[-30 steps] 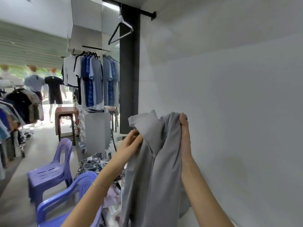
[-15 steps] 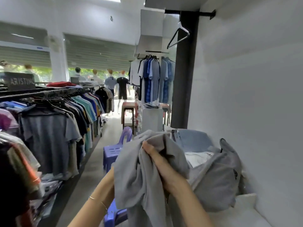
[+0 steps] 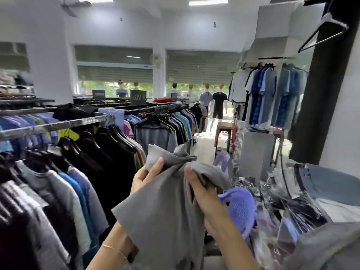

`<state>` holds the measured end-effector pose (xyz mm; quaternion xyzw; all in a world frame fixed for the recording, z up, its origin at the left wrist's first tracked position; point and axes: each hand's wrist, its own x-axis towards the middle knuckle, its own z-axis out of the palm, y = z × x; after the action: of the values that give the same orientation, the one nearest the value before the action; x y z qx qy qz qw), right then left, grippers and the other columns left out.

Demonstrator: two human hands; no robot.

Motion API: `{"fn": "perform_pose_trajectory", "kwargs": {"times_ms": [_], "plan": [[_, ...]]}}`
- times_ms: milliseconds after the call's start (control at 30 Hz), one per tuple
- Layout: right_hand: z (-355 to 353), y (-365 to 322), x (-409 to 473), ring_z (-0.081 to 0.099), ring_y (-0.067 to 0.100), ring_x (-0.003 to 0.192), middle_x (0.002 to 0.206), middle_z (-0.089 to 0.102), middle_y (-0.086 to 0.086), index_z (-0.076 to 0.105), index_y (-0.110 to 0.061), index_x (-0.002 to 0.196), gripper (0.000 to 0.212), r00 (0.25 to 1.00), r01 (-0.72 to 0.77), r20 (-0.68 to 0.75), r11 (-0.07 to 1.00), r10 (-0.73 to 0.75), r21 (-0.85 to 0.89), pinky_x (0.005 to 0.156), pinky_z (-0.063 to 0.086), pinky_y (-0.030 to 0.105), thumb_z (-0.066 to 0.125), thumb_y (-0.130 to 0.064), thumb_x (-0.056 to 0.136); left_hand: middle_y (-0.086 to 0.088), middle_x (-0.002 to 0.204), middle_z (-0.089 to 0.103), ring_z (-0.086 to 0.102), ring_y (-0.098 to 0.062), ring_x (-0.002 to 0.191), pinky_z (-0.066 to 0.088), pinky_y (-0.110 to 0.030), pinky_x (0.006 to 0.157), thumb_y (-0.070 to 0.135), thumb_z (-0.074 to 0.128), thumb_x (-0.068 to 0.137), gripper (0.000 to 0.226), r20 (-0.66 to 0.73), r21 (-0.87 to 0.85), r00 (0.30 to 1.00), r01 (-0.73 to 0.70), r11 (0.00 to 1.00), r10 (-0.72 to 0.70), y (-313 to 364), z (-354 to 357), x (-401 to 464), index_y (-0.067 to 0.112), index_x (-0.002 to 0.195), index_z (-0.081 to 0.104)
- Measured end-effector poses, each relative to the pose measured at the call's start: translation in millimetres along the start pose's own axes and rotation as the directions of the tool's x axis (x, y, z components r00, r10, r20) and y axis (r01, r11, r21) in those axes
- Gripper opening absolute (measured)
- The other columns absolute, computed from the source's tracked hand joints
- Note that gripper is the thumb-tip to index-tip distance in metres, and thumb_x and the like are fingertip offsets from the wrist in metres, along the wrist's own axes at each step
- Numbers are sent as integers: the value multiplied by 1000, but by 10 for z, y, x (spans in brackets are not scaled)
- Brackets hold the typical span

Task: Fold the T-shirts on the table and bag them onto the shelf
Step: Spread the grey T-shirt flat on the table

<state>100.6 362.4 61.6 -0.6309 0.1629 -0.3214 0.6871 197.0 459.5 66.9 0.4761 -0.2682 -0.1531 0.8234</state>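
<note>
Grey T-shirt (image 3: 165,207) held up in both hands, its lower part cut off by the frame edge.
Left hand (image 3: 145,177) pinches the collar edge, most fingers hidden behind cloth; right hand (image 3: 204,197) grips a bunched fold, fingertips buried, purple chair (image 3: 240,208) just beyond its knuckles.

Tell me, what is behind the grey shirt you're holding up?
Behind the grey T-shirt, a purple plastic chair and a rack of hanging shirts show. The left hand is partly covered; the floor beneath is hidden.
</note>
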Motion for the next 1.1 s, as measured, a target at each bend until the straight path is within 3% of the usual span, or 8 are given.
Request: {"fn": "perform_pose_trajectory", "kwargs": {"times_ms": [200,267,367,500,633,867,967,1100], "plan": [[1030,58,-178,65,-2,84,97,70,-1,66,-12,111,23,998,59,10,967,-63,249,79,54,17,65,-14,88,-12,73,62,56,-19,66,43,-30,64,47,72,77,62,-116,317,950,-242,917,291,621,-1081,-489,-13,78,58],[1294,70,-273,63,-5,65,79,66,-7,63,-7,117,35,996,50,63,966,-68,252,59,50,11,66,-29,88,-19,82,59,54,-27,75,43,-37,70,53,68,80,63,-127,404,919,-296,866,373,823,-1410,-678,-10,84,61],[1667,15,-520,65,8,91,90,69,-5,61,-21,117,65,977,-47,211,989,17,138,79,49,18,58,-70,74,-15,109,53,55,-14,104,42,-15,88,57,60,83,41,-183,545,856,-321,775,484,1086,-1821,-992,17,85,72],[2125,-13,-825,62,-11,71,83,62,-19,54,-32,88,23,920,-141,391,946,16,291,58,46,6,39,-48,96,8,117,61,55,-5,116,41,-31,103,66,57,79,45,-201,545,873,-278,791,445,1293,-2195,-1393,29,102,69],[2540,-27,-1069,66,19,74,82,68,8,68,-24,88,28,807,-329,587,877,69,350,69,55,32,60,-50,83,37,118,57,51,13,114,42,-12,96,56,65,79,50,-205,623,857,-259,738,473,1511,-2421,-1752,52,123,42],[2979,77,-1259,51,-8,60,56,56,-17,59,-28,64,37,704,-166,710,964,-34,210,74,39,14,71,-63,64,32,119,58,61,2,107,54,-23,82,38,75,68,58,-450,561,652,-325,761,610,2154,-2684,-2346,67,111,48],[3035,36,-1429,62,-5,90,79,74,3,58,-29,63,24,656,-182,754,967,-17,180,73,47,23,62,-30,86,37,105,61,61,9,98,53,-14,75,24,66,81,52,-465,650,540,-331,684,702,2360,-2691,-2569,58,115,46],[3213,259,-1556,65,4,99,99,71,-9,64,-15,100,50,361,-108,932,994,33,7,85,51,20,59,-61,81,28,127,53,55,5,114,46,-22,93,33,67,77,54,-504,737,439,-231,635,744,2484,-2638,-2934,60,118,45]]}}
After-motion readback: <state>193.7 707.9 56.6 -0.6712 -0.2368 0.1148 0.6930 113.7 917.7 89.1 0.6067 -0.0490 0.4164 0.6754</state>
